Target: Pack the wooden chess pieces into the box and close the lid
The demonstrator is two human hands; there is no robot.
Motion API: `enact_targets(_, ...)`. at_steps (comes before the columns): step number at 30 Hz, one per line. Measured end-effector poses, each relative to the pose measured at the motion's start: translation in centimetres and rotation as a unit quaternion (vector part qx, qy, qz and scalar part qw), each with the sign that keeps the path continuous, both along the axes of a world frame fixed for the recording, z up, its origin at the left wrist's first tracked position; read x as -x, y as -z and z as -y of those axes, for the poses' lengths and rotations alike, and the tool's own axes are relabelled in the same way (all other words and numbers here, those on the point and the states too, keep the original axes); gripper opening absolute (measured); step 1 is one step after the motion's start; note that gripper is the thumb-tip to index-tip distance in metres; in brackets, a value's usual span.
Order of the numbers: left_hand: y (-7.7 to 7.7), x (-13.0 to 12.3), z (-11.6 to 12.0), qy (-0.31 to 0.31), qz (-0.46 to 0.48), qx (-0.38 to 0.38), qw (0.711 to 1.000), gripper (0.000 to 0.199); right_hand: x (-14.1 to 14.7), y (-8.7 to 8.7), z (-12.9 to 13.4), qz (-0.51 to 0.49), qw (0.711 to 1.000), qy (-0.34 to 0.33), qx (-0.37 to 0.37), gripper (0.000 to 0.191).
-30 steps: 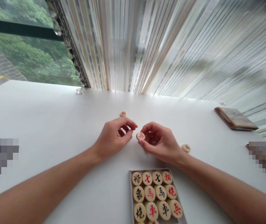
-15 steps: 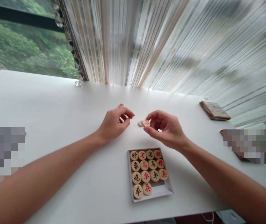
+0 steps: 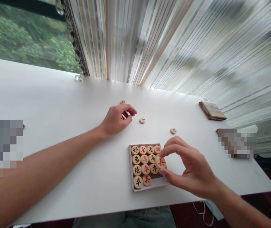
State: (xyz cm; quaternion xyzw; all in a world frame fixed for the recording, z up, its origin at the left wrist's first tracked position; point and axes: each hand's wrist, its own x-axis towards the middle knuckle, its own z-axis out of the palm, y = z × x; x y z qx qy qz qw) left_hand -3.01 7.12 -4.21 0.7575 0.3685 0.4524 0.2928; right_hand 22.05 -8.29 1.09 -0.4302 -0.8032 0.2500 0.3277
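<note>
My right hand (image 3: 185, 166) pinches a round wooden xiangqi piece (image 3: 161, 162) with a red character between thumb and fingertips. It holds the piece over the right side of a shallow box (image 3: 159, 183), hiding part of the pieces there. Rows of pieces with black or red characters fill most of the box, and bare bottom shows at its near right. My left hand (image 3: 119, 118) rests on the table beyond the box, fingers curved and apart, holding nothing. Just right of its fingertips lies a loose piece (image 3: 142, 120). Another piece (image 3: 122, 102) sits behind that hand, partly covered.
A third loose piece (image 3: 173, 130) lies on the white table (image 3: 66, 177), beyond my right hand. Toward the right edge is a small flat box (image 3: 212, 110), with a blurred-out item (image 3: 235, 144) nearer. String curtains (image 3: 125, 47) hang along the far edge.
My right hand has carried the red-character piece from beside the left hand back to above the box. My left hand stays nearly in place. The view has shifted slightly.
</note>
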Motion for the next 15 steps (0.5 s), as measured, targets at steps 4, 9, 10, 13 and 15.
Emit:
enact_targets(4,-0.1,0.0,0.1,0.000,-0.004,-0.001,1.000,0.020,0.6,0.5,1.7,0.037,0.999,0.007,0.002,0.025)
enact_targets(9,-0.1,0.0,0.0,0.001,-0.009,-0.008,1.000,0.018,1.1,1.5,2.5,0.064,0.998,-0.018,-0.015,0.025)
enact_targets(10,0.0,0.0,0.0,0.001,-0.010,-0.008,1.000,0.018,1.1,1.6,2.6,0.068,0.997,-0.022,-0.018,0.025)
enact_targets(13,0.0,0.0,0.0,-0.002,-0.010,-0.008,1.000,0.018,1.1,2.0,2.7,0.082,0.996,-0.031,-0.028,0.027)
enact_targets(15,0.0,0.0,0.0,-0.003,-0.010,-0.007,1.000,0.018,1.0,2.1,2.7,0.091,0.995,-0.033,-0.035,0.026)
